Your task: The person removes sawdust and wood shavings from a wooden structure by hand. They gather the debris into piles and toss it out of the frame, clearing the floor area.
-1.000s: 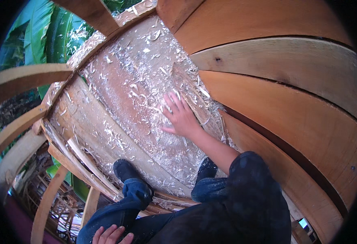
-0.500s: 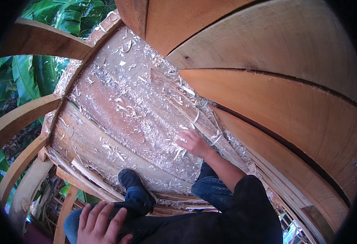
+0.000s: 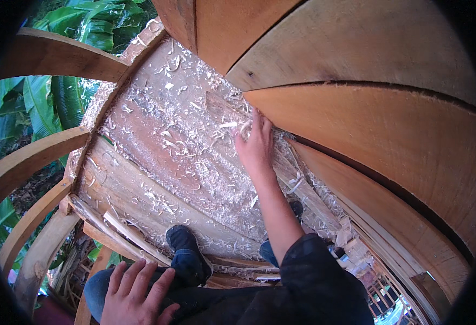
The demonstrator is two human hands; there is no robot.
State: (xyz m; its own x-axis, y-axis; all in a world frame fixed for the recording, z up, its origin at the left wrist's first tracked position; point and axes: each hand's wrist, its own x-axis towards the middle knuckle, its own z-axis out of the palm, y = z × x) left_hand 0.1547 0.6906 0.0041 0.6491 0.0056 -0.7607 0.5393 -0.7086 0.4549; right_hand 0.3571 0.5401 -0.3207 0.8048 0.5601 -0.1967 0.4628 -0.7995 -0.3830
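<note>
My right hand [image 3: 257,145] reaches forward over the plank floor [image 3: 146,116], near the pointed end of an orange-brown side plank [image 3: 346,103]. Its fingers are stretched, with the thumb apart. Curled wood shavings [image 3: 228,125] lie against the thumb and fingertips; whether any are gripped is hard to see. Beneath and beside this hand runs a rough, split wooden strip [image 3: 303,195], partly hidden by my forearm. My left hand [image 3: 135,292] lies on my bent left knee, fingers spread, holding nothing.
Curved wooden ribs [image 3: 37,146] rise on the left, with green leaves [image 3: 40,103] beyond them. Large curved planks [image 3: 379,49] wall the right side. Loose wood strips [image 3: 124,233] lie near my left shoe [image 3: 184,241]. Shavings and sawdust cover much of the floor.
My right hand has moved forward, away from me, to the shavings beside the side plank, its arm now straighter. The left hand stays on the knee. The view has shifted slightly.
</note>
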